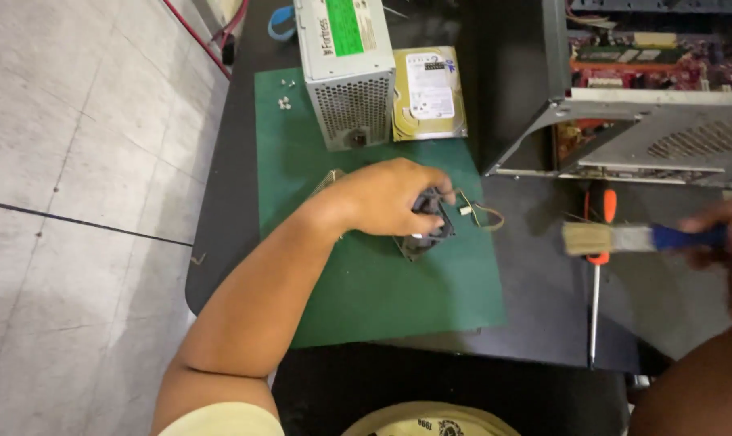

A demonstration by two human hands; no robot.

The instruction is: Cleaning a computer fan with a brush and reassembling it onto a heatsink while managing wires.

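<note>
The left hand [386,198] grips a small black fan [427,230], pinning it flat on the green mat [382,299], its wire trailing right. The right hand [725,234] clasps a brush [624,238], bristles aimed toward the fan, over a screwdriver [596,266].

The left hand [390,198] clasps a small black fan [427,228] on the green mat [382,282]; the right hand [725,234] holds a paintbrush [624,238].
</note>
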